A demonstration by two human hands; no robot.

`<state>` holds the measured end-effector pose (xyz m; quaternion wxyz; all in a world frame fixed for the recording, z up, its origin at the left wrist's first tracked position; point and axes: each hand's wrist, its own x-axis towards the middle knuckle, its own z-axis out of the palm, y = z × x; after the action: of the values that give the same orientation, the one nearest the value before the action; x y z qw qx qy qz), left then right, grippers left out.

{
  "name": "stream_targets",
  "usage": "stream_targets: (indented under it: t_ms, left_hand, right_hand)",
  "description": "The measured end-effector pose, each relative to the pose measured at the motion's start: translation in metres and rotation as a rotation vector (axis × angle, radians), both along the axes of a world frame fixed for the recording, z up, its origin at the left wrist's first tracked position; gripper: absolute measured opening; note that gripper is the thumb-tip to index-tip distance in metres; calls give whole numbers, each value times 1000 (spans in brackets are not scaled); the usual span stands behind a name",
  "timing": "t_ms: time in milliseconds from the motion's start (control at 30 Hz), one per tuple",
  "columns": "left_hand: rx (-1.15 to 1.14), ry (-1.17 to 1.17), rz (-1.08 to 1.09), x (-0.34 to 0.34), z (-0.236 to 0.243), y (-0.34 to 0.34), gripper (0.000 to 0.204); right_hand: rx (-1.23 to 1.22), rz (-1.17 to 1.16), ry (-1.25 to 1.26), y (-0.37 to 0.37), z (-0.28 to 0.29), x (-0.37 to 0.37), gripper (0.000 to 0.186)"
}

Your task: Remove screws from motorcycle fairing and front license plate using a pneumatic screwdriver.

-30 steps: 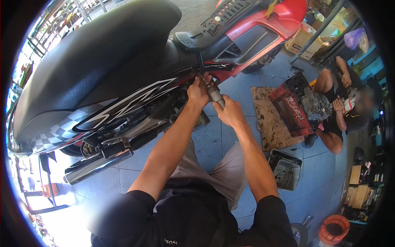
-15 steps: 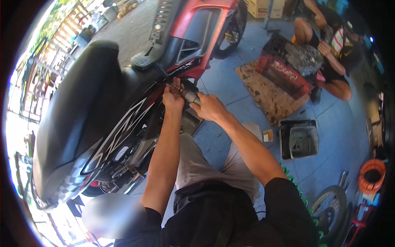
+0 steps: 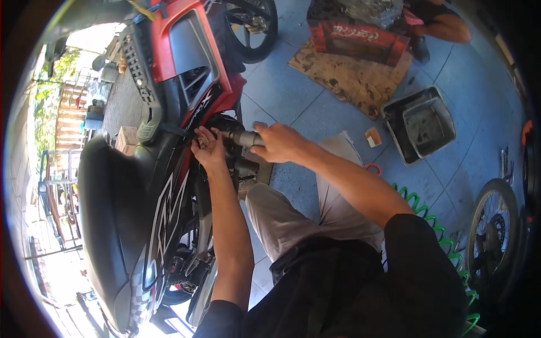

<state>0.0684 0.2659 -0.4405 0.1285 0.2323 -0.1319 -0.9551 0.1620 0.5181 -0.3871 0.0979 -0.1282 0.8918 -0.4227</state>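
From where I sit, daylight floods in from the left, burning the ground beyond the seat [image 3: 115,219] to near white and washing out the fence [image 3: 66,118]. The seat takes a soft sheen; the shirt [image 3: 338,287] sinks into almost featureless black. I get more even, cooler light over the blue floor [image 3: 298,110]. Fine detail around the hands [image 3: 279,143] looks a little soft. Straight edges bow outward, and the round rim falls off into black.
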Motion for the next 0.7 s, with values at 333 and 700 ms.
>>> stream_targets:
  t_ms: [333,700]
  left_hand:
    - [-200,143,-31,36,20,31,26]
    - [-1740,-34,187,121,230,-11,14]
  right_hand:
    - [194,-50,-141,68,-93,-80,44]
    - [126,-20,-113,41,-139,-127,43]
